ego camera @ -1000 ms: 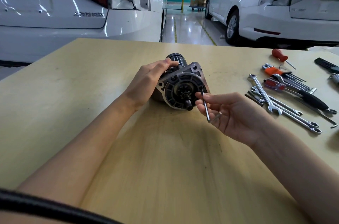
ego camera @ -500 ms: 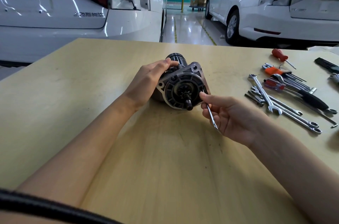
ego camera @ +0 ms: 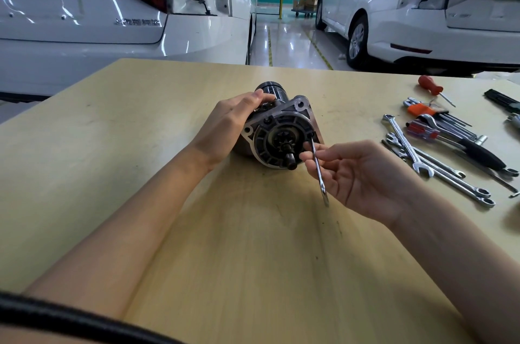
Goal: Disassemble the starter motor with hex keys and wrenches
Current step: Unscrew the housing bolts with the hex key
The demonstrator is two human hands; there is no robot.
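- Two white cars stand beyond the far edge of the table, a pale wooden top.
- The starter motor lies on its side near the middle of the table, toward the far edge, its pinion end facing the person.
- The left hand curls over the motor's left flank and grips the housing.
- The right hand, palm up, pinches a hex key between thumb and fingertips; the key's upper tip sits at a bolt on the right of the motor's front plate.
- Wrenches, screwdrivers and an orange holder of hex keys lie spread near the right edge.
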